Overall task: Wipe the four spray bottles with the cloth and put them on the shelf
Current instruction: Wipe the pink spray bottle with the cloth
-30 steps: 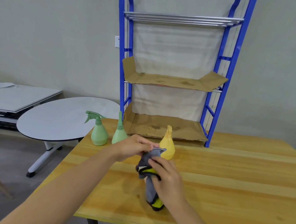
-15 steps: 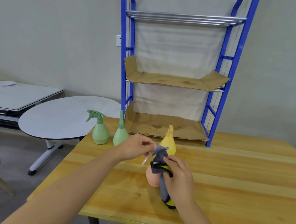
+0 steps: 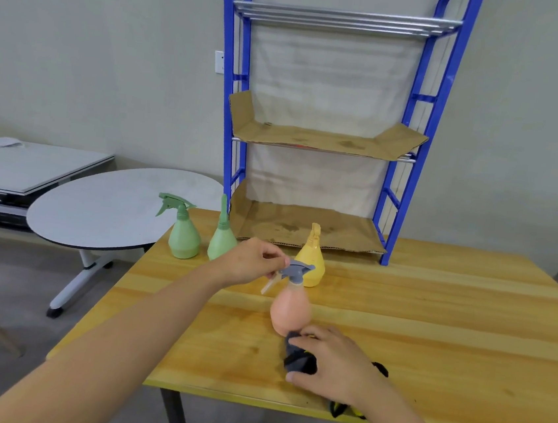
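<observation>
— Looking at the cloth (image 3: 300, 360): gone from the neck of the pink bottle (image 3: 290, 312), where it sat wrapped half a second back, now down at the base, bunched on the wooden table (image 3: 433, 306).

— Held how?

— Right hand (image 3: 333, 367) curled over it, fingers closed round the dark fabric, pressing it against the foot of the bottle. Left hand (image 3: 247, 266) pinching the grey trigger head (image 3: 295, 270), thumb and fingertips closed on it — same hold as before, steadying the bottle upright.

— Meaning for the job?

— Probably one full downward stroke finished, top to bottom; body now bare and visible. Whether the far side got wiped — cannot tell from here.

— And the others?

— Unmoved: two green bottles, one with a trigger (image 3: 184, 232) and one beside it (image 3: 222, 236), then the yellow bottle (image 3: 311, 257) just behind the pink one, all standing on the table in front of the blue shelf (image 3: 417, 122). Nothing on its cardboard tiers yet.

— So, progress?

— Early. First bottle nearly wiped, none shelved. Next, likely, lifting the pink one by the head toward the lowest tier — with care not to clip the yellow one close behind.
</observation>
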A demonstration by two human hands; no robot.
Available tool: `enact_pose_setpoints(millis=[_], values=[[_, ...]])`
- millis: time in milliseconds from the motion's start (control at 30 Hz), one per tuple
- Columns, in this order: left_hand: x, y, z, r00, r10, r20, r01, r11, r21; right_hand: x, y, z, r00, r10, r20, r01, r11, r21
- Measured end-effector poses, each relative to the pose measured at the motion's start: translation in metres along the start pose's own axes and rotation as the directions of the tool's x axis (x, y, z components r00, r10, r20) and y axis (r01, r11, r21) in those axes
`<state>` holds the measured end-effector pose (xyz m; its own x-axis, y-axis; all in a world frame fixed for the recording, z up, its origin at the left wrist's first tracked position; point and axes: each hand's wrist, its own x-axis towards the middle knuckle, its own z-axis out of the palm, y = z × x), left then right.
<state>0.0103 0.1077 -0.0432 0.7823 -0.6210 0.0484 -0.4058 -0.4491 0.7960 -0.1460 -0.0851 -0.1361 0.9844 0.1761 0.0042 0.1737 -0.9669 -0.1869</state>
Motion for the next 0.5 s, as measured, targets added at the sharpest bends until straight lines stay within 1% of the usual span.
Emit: enact_pose_setpoints(millis=[33,100,200,267,333,367,433,500], values=[[0.0,0.0,0.0,1.0,-0.002,0.001,0.002,1.0,-0.006,0.001,-0.003,0.001,1.0,-0.001,0.012,0.001,1.0,-0.001],[0.0,-0.001,0.001,1.0,-0.007,-0.002,0.007,1.0,-0.018,0.004,-0.005,0.005,1.0,0.004,-0.017,-0.003,0.999,0.032],[-0.001,0.0,0.001,1.0,-0.008,-0.007,0.008,1.0,-0.028,0.005,-0.006,0.006,0.995,0.047,-0.089,-0.026,0.975,0.221],[-0.001,0.0,0.001,1.0,-0.013,-0.014,0.013,0.999,-0.034,0.006,-0.007,0.003,0.99,0.061,-0.125,-0.02,0.953,0.302],[-0.002,0.001,0.002,1.0,-0.022,-0.021,0.021,0.999,-0.043,0.007,-0.009,-0.005,0.966,0.1,-0.238,0.003,0.918,0.396],[-0.002,0.001,0.003,0.999,-0.022,-0.025,0.021,0.999,-0.047,0.007,-0.01,-0.013,0.932,0.139,-0.335,0.024,0.898,0.439],[-0.003,0.001,0.004,0.999,-0.023,-0.037,0.021,0.998,-0.063,0.011,-0.013,-0.027,0.819,0.233,-0.524,0.073,0.864,0.498],[-0.002,0.001,0.005,0.999,-0.026,-0.047,0.023,0.997,-0.074,0.018,-0.02,-0.039,0.708,0.31,-0.635,0.119,0.833,0.54]])
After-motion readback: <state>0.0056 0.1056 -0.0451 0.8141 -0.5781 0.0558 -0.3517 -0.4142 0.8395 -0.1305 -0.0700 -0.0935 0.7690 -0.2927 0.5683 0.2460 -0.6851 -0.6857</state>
